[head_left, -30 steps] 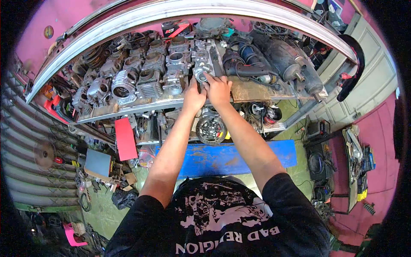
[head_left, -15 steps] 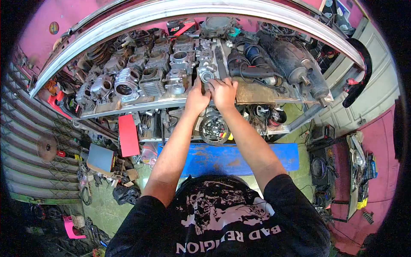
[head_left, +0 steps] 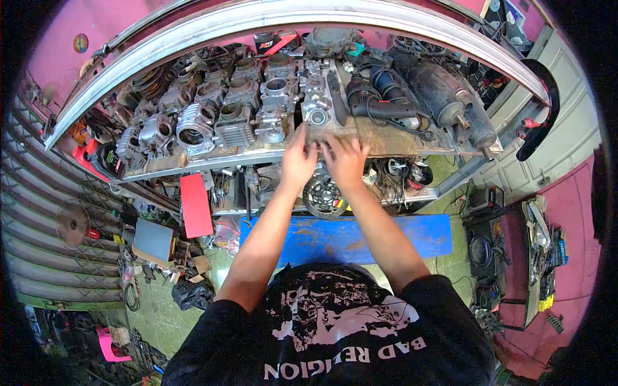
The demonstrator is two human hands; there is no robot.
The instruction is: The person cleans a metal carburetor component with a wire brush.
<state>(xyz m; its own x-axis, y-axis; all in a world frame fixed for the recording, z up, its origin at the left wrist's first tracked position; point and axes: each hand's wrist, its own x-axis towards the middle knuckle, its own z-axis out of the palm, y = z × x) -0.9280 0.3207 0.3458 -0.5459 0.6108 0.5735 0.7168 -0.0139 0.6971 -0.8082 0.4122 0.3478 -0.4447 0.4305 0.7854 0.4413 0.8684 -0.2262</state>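
My left hand (head_left: 299, 162) is at the front edge of the shelf, its index finger stretched forward and holding nothing. Beside it, my right hand (head_left: 346, 162) has its fingers apart and slightly blurred by motion, with nothing held. Just beyond my fingertips stands a silver cylinder head (head_left: 318, 114) with a round opening facing me; both hands are apart from it. To its left sits a smaller metal engine part (head_left: 273, 126). A long dark flat bar (head_left: 336, 96) lies to the right of the cylinder head.
Several engine cylinders (head_left: 235, 122) stand in rows on the shelf's left. A corded angle grinder (head_left: 393, 114) and exhaust mufflers (head_left: 438, 90) lie to the right. A metal beam (head_left: 309, 15) spans above. Below are a lower shelf with parts and a blue bench (head_left: 412, 233).
Both hands have drawn back toward me from the cylinder head and come off it. The fingers of my right hand have spread.
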